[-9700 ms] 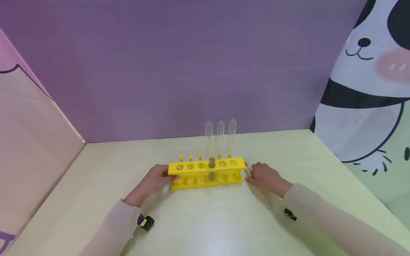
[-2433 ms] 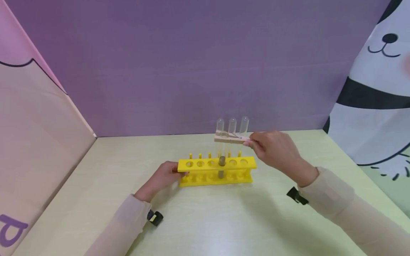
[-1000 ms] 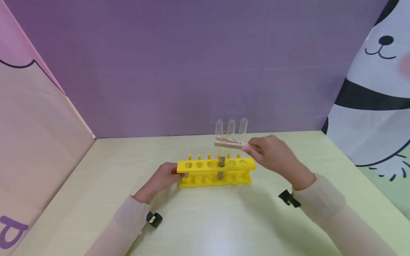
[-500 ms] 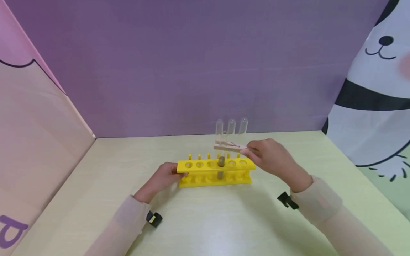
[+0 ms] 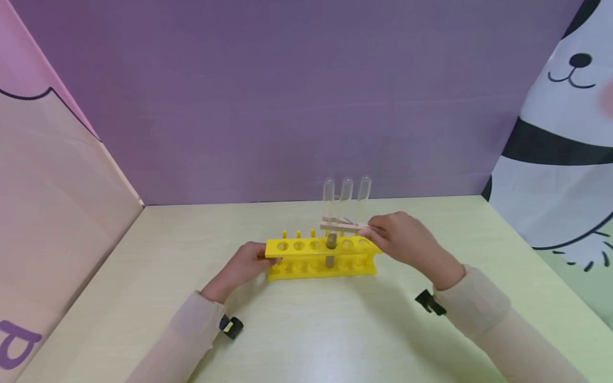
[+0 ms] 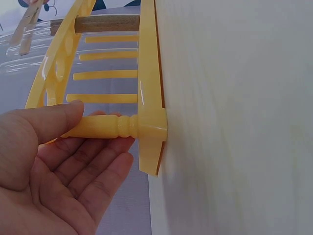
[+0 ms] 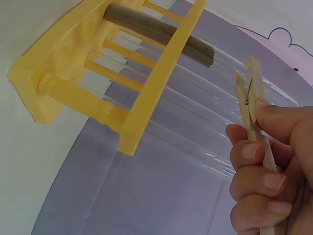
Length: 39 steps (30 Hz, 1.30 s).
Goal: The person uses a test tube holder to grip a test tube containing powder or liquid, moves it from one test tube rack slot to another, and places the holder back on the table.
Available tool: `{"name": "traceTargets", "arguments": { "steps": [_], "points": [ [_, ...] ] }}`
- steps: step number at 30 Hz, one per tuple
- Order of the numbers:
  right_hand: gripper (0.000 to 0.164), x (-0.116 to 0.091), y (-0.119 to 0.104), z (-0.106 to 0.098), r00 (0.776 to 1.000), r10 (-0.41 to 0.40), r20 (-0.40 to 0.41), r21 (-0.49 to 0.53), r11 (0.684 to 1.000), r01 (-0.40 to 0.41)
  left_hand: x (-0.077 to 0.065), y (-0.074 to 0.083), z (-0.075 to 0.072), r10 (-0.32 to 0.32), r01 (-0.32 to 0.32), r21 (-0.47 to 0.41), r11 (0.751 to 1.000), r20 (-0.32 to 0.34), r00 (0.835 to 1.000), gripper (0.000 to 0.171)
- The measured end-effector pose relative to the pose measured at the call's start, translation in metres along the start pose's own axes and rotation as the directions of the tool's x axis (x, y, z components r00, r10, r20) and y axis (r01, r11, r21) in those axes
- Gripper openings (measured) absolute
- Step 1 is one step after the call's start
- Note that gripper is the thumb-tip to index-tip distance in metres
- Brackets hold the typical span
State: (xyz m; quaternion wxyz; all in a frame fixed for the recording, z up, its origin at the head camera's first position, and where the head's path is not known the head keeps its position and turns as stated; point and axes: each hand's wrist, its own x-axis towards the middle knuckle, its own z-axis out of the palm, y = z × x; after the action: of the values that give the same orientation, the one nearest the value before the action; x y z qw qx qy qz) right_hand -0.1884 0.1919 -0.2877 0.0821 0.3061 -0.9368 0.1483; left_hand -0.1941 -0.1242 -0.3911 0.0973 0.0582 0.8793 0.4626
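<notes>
A yellow test tube rack [image 5: 306, 247] stands on the table, and my left hand [image 5: 246, 264] grips its left end post [image 6: 98, 126] between thumb and fingers. One glass tube with a grey-brown filling [image 7: 156, 34] stands in a hole right of the rack's middle. My right hand [image 5: 399, 239] holds a wooden test tube clamp [image 5: 342, 225] by its handle, fingers curled round it. The clamp lies nearly level just over the rack's top, its front end overlapping the glass of the filled tube. Whether its jaws grip the glass, I cannot tell.
Three upside-down glass tubes [image 5: 365, 187] stand on the pegs [image 5: 284, 234] along the rack's back, close behind the clamp. A purple backdrop [image 5: 306, 106] rises at the far table edge, with printed side panels left and right.
Earliest, my right hand was at the clamp on the table, right of the rack. Later it held the clamp high at the filled tube, and has since lowered it toward the rack. Left hand keeps its grip.
</notes>
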Motion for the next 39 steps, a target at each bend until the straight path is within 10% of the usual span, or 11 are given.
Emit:
{"name": "traceTargets", "arguments": {
  "steps": [39],
  "points": [
    [0.02, -0.006, 0.005, 0.03, 1.0, 0.025, 0.013, 0.03, 0.999, -0.026, 0.002, -0.001, -0.001, 0.0, 0.0, 0.008, 1.0, -0.001, 1.0, 0.027]
  ]
}}
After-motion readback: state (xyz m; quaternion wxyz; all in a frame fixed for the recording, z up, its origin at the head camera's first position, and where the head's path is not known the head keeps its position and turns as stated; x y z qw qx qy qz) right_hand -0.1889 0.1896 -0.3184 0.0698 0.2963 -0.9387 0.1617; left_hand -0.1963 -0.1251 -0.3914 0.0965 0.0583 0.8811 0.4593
